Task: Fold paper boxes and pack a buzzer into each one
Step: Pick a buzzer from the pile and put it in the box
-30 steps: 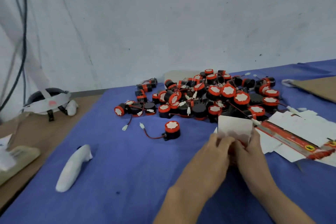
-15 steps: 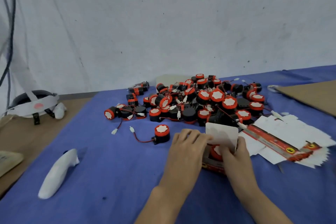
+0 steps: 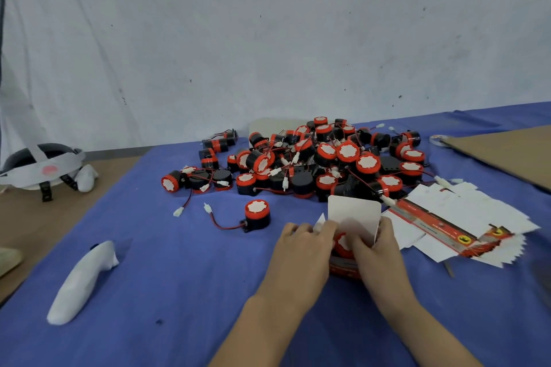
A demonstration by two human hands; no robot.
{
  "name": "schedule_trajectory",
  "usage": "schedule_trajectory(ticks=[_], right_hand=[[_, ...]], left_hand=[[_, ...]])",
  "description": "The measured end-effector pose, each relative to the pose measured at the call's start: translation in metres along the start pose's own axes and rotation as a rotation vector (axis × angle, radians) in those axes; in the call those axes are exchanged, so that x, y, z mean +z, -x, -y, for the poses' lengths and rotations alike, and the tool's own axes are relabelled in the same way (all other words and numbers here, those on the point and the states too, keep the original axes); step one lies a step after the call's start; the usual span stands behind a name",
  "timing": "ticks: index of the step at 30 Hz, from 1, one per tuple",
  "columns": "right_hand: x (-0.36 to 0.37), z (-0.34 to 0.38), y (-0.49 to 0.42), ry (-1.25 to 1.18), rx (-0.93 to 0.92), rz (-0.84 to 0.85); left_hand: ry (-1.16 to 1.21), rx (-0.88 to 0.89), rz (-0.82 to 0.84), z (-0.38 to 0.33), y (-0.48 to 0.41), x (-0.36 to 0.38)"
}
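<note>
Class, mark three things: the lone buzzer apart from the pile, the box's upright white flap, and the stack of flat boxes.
lone buzzer [image 3: 256, 213]: head view, on its red cap.
white flap [image 3: 354, 213]: head view, on its middle.
stack of flat boxes [image 3: 441, 223]: head view, on the top blank's red strip.

Bare blue cloth [image 3: 185, 277] stretches between the left hand [image 3: 301, 250] and a white controller [image 3: 80, 280]. A lone buzzer [image 3: 256, 213] with trailing wire lies just beyond the hand; the buzzer pile [image 3: 347, 152] blocks the back, flat boxes [image 3: 465, 217] the right.
</note>
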State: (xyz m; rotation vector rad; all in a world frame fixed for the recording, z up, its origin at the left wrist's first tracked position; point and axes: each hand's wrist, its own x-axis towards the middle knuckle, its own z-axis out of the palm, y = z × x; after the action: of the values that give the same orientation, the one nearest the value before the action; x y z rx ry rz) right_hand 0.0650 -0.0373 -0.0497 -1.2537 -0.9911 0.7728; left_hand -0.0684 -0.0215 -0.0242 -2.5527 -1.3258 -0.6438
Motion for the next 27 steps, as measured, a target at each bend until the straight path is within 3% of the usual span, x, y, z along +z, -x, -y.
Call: schedule_trajectory(ticks=[8, 15, 20, 23, 27], right_hand=[[0.004, 0.003, 0.0, 0.024, 0.003, -0.032], [0.003, 0.001, 0.0, 0.054, -0.013, -0.025], [-0.002, 0.001, -0.002, 0.113, -0.005, 0.025], [-0.006, 0.001, -0.003, 0.13, 0.013, 0.07], [-0.008, 0.004, 0.0, 0.09, 0.029, 0.147]], left_hand=[[0.07, 0.102, -0.086, 0.0, 0.016, -0.012], [0.036, 0.08, -0.067, -0.008, 0.018, -0.01], [0.2, 0.04, -0.101, -0.012, 0.016, -0.01], [0.337, -0.068, -0.217, -0.006, 0.017, -0.019], [0.793, -0.378, -0.2, -0.003, 0.012, -0.022]])
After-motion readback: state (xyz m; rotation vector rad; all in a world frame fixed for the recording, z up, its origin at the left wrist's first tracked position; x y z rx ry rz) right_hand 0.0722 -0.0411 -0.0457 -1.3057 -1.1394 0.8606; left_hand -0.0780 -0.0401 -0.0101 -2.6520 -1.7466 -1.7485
